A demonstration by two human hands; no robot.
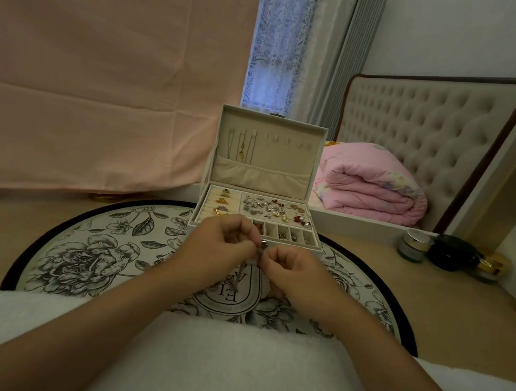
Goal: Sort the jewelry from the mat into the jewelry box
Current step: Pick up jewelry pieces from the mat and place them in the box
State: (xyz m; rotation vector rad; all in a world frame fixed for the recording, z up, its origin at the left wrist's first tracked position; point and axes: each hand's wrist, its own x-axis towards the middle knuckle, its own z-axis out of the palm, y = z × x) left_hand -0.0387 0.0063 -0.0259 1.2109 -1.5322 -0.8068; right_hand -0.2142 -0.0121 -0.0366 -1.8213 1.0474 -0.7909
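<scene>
White towel point(217, 377) at frame bottom, left hand point(219, 242) and right hand point(293, 270) above it both pinching one silvery chain point(261, 246), frame centre, before the open jewelry box point(266, 162).

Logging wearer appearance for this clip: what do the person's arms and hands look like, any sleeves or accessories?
Both forearms are bare, no sleeves in view. The left hand and right hand are ungloved; no watch, bracelet or ring shows on them. A white fluffy cloth lies below the arms; whether it is worn cannot be told.

Chain point(260, 247) between left grip point(220, 242), right grip point(293, 272)
</scene>
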